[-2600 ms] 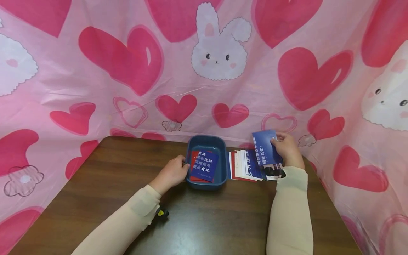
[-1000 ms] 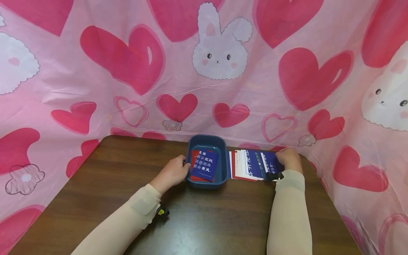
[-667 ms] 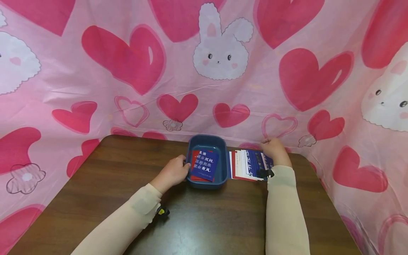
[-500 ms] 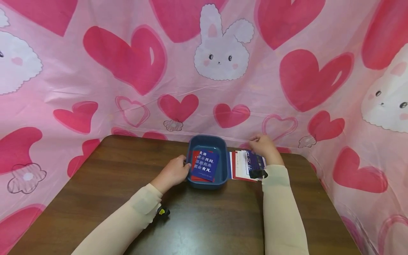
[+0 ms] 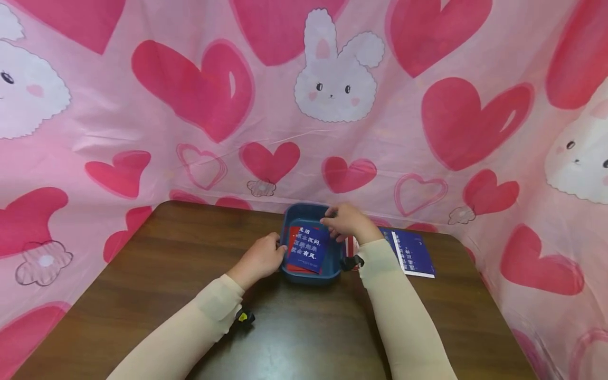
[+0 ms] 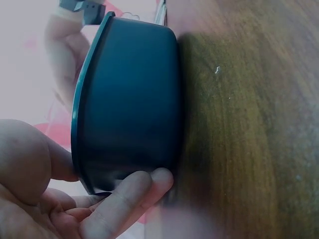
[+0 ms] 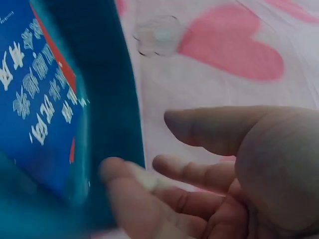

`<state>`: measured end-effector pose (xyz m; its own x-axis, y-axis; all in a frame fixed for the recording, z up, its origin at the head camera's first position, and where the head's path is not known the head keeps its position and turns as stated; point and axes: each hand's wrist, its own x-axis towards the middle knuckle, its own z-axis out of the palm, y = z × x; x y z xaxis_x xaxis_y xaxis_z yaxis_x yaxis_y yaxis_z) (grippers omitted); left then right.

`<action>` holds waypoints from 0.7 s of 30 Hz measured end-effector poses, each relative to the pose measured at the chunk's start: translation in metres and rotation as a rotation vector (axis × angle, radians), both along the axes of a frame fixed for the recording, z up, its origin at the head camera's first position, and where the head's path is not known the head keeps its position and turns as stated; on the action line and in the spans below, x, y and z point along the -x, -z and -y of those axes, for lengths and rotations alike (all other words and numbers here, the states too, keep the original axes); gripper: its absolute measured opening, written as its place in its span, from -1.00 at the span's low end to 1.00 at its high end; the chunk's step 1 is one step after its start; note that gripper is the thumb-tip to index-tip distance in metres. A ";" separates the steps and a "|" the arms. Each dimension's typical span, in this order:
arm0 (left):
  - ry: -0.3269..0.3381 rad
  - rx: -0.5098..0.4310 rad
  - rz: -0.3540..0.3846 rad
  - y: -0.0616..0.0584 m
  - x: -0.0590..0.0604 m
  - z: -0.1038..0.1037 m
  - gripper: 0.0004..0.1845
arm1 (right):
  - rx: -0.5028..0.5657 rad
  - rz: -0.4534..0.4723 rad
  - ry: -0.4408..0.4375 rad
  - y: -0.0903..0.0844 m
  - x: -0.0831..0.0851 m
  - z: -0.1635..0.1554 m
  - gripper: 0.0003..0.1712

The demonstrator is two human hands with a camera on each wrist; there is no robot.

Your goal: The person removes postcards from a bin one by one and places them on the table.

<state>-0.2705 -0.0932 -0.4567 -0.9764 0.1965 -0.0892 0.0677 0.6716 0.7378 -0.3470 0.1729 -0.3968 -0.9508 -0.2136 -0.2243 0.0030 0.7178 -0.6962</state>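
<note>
A dark blue plastic box (image 5: 312, 280) stands on the table, holding a blue card (image 5: 309, 249) with white lettering over red ones. My left hand (image 5: 258, 259) grips the box's left end, thumb at the rim and fingers against the outer wall in the left wrist view. Above the right rim, my right hand (image 5: 349, 221) has thumb and fingers apart with nothing between them. In the right wrist view its fingertips (image 7: 112, 169) overlap the box's rim. To the right lies a fanned row of cards, ending in a blue card (image 5: 415, 253); the right forearm hides much of the row.
The brown wooden table (image 5: 294, 327) ends at a pink cloth backdrop (image 5: 266, 121) with hearts and rabbits, close behind the box. A black wrist camera (image 5: 352, 262) on the right wrist sits near the box's right side.
The right hand laid a blue card at the right end of the row, let go, then moved left over the cards to the box's right rim. The left hand kept its grip on the box.
</note>
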 end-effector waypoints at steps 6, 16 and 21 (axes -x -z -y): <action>0.003 0.001 -0.005 0.001 0.000 -0.001 -0.53 | -0.191 0.037 -0.055 -0.003 0.004 0.030 -0.51; 0.008 0.019 -0.013 -0.002 0.000 0.001 -0.54 | -0.596 -0.087 -0.123 0.040 0.045 0.058 -0.47; 0.017 0.032 -0.017 -0.002 0.000 -0.001 -0.56 | -0.625 -0.017 -0.067 0.037 0.030 0.070 -0.19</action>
